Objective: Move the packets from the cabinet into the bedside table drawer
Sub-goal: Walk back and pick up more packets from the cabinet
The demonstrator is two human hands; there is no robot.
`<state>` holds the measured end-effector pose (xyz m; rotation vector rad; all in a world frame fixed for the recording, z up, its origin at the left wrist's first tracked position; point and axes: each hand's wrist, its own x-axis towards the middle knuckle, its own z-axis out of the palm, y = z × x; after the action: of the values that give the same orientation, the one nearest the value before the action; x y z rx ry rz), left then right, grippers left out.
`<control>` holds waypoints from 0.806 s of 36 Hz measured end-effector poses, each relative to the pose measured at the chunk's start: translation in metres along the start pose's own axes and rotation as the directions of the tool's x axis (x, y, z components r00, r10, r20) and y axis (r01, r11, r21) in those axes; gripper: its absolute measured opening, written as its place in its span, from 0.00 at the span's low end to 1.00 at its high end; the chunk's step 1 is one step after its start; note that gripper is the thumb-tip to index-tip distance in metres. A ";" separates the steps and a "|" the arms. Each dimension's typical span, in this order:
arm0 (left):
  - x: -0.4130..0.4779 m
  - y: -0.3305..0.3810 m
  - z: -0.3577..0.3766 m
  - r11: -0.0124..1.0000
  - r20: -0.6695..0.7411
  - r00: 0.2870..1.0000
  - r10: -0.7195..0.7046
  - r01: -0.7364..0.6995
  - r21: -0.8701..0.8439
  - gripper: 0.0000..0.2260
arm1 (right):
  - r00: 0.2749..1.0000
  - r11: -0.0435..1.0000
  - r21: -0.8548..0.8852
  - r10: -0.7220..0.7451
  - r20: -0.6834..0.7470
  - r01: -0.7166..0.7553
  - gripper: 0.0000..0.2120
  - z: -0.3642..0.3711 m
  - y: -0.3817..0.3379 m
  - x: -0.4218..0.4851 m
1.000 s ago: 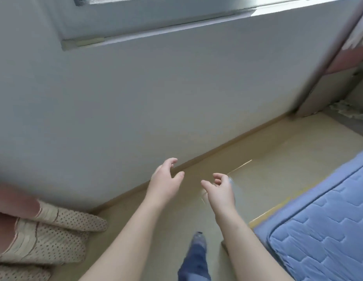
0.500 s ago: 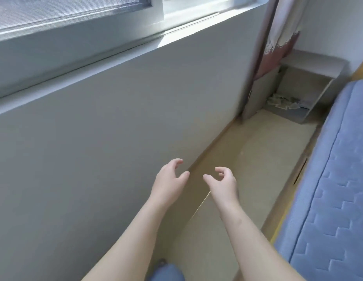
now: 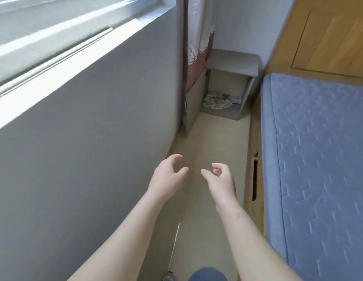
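Note:
A grey bedside table (image 3: 233, 61) stands at the far end of a narrow aisle, its lower drawer (image 3: 235, 111) pulled open. Several small pale packets (image 3: 216, 101) lie in a loose heap inside it. My left hand (image 3: 166, 176) and my right hand (image 3: 220, 179) are held out side by side above the floor, well short of the drawer. Both have curled, parted fingers and hold nothing. The cabinet is not in view.
A grey wall under a window sill (image 3: 55, 43) runs along the left. A bed with a blue quilted mattress (image 3: 318, 159) and wooden frame (image 3: 253, 169) bounds the right. A dark red and white curtain (image 3: 196, 41) hangs beside the bedside table. Beige floor (image 3: 213, 138) lies between.
The view has swung right, from the wall and floor to the aisle with the bedside table ahead. Both hands stay held out, empty and in the same pose.

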<state>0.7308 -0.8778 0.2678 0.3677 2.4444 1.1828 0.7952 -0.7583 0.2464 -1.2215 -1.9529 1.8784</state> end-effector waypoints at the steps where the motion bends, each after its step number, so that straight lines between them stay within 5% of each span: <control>1: 0.018 0.006 0.003 1.000 0.026 1.000 0.009 -0.009 0.007 0.19 | 1.000 1.000 0.019 0.012 -0.022 -0.012 0.20 -0.002 -0.004 0.016; 10: 0.204 0.076 0.058 0.998 0.139 0.989 0.058 -0.063 0.030 0.18 | 0.977 0.983 0.166 0.114 -0.181 -0.084 0.13 -0.035 -0.040 0.197; 29: 0.590 0.220 0.114 0.994 0.151 0.985 0.078 -0.088 0.063 0.17 | 0.986 0.991 0.129 0.059 -0.154 -0.039 0.20 -0.040 -0.213 0.565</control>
<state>0.2735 -0.4312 0.2378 0.5628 2.3650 1.0650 0.3612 -0.3382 0.2159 -1.3463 -1.7123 1.8350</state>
